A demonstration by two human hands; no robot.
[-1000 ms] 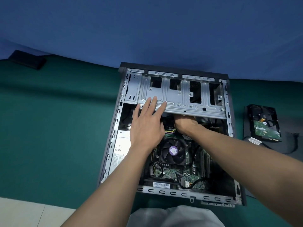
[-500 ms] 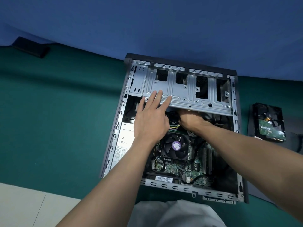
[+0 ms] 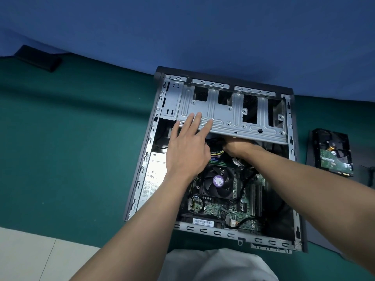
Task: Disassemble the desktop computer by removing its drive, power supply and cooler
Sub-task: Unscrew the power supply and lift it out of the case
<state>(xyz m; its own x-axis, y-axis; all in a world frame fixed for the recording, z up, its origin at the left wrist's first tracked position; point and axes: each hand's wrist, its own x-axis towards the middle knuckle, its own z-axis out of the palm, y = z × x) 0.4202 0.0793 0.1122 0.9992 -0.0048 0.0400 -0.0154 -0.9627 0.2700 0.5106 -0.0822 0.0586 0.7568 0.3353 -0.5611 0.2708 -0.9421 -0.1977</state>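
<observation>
1. Head view: the desktop computer case (image 3: 142, 175) lies on its side on a green mat (image 3: 71, 149), its open face up
2. The left hand (image 3: 186, 153) is laid flat, its straight, spread fingers (image 3: 197, 119) resting on the near edge of the grey metal drive cage (image 3: 223, 114); it clasps nothing
3. The right hand (image 3: 239, 148) reaches under that cage edge; its fingers are hidden beneath the metal, so I cannot tell whether it holds anything
4. The cooler (image 3: 218, 182), a black fan with a purple label, sits on the motherboard (image 3: 233, 209) just below both hands
5. The power supply (image 3: 154, 179) sits inside the case along its left wall, partly under the left forearm
6. A hard drive (image 3: 332, 153) lies outside the case to the right, circuit board up
7. A black flat object (image 3: 38, 57) lies far left at the mat's back edge
</observation>
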